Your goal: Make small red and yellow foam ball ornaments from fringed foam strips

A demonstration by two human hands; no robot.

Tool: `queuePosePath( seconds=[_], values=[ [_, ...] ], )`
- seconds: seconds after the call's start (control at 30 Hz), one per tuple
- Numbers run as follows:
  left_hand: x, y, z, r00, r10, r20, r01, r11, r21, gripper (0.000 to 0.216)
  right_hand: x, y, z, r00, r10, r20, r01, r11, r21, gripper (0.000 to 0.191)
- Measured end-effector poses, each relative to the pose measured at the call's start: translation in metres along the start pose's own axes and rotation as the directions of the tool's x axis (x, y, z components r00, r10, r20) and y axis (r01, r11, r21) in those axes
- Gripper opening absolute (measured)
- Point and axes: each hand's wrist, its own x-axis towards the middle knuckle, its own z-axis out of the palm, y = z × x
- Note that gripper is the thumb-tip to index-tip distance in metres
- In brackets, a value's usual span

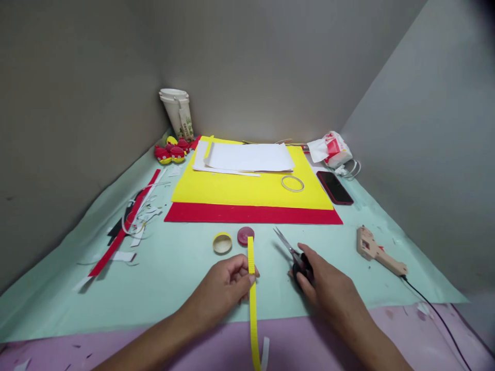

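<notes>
Pinched between the thumb and fingers of my left hand [228, 283] is a long yellow strip [253, 314]. Its upper end stands above my fingers and carries fine crosswise lines; the lower end hangs past the table's front, where a white strip end shows beside it. My right hand [328, 281] grips the black handles of a pair of scissors [288, 242], blades pointing up and left, apart from the strip. Just beyond my left hand lie a dark red disc [245, 235], partly behind the strip, and a small round piece with a yellow rim [222, 243].
Yellow sheets [247, 190] and a red sheet [232, 213] carry white paper [251, 157] and a ring [293, 184]. Left are a red strip [112, 247] and scraps, red-yellow pieces [170, 153] and a cup [177, 111]. Right are a phone [334, 188], tissues [335, 149] and a corded glue gun [381, 251].
</notes>
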Motion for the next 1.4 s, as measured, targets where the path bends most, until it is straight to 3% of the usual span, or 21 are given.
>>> queuePosePath(
  seconds=[0.1,0.27,0.43,0.6,0.8,1.0,1.13,1.2,1.3,1.4],
  values=[
    [-0.001,-0.003,0.002,0.999,0.018,0.028,-0.02,0.997,0.076,0.016,0.002,-0.002,-0.003,0.999,0.036,0.0,-0.035,0.984,-0.174,0.039],
    [-0.004,-0.001,0.002,0.998,0.055,0.041,-0.062,0.978,0.198,0.015,0.01,-0.008,-0.018,0.996,-0.031,0.086,0.055,0.954,-0.296,0.023],
    [-0.005,0.001,0.002,0.995,0.084,0.054,-0.096,0.951,0.295,0.018,0.016,-0.008,-0.035,0.965,-0.112,0.239,0.173,0.951,-0.255,0.037],
    [-0.003,-0.002,0.0,0.993,0.078,0.094,-0.108,0.917,0.383,0.02,0.025,-0.001,-0.045,0.948,-0.09,0.304,0.18,0.943,-0.28,0.046],
    [-0.002,-0.006,-0.002,0.989,0.087,0.122,-0.132,0.896,0.425,0.019,0.037,0.003,-0.052,0.892,-0.17,0.419,0.26,0.951,-0.169,0.056],
    [-0.003,-0.007,-0.001,0.985,0.118,0.126,-0.164,0.859,0.484,0.018,0.041,-0.006,-0.057,0.901,-0.145,0.408,0.225,0.962,-0.156,0.05],
    [-0.003,-0.007,-0.001,0.984,0.122,0.128,-0.171,0.842,0.511,0.017,0.049,-0.021,-0.054,0.942,-0.247,0.226,0.26,0.965,-0.029,0.055],
    [-0.003,-0.007,-0.001,0.985,0.118,0.125,-0.166,0.84,0.517,0.015,0.057,-0.034,-0.042,0.929,-0.346,0.13,0.342,0.938,0.05,0.058],
    [-0.003,-0.006,0.0,0.986,0.117,0.119,-0.163,0.835,0.525,0.014,0.07,-0.055,-0.018,0.87,-0.483,0.095,0.466,0.87,0.159,0.069],
    [-0.003,-0.005,0.001,0.987,0.108,0.115,-0.153,0.834,0.53,0.015,0.081,-0.068,0.003,0.864,-0.498,0.075,0.473,0.854,0.216,0.079]
  ],
)
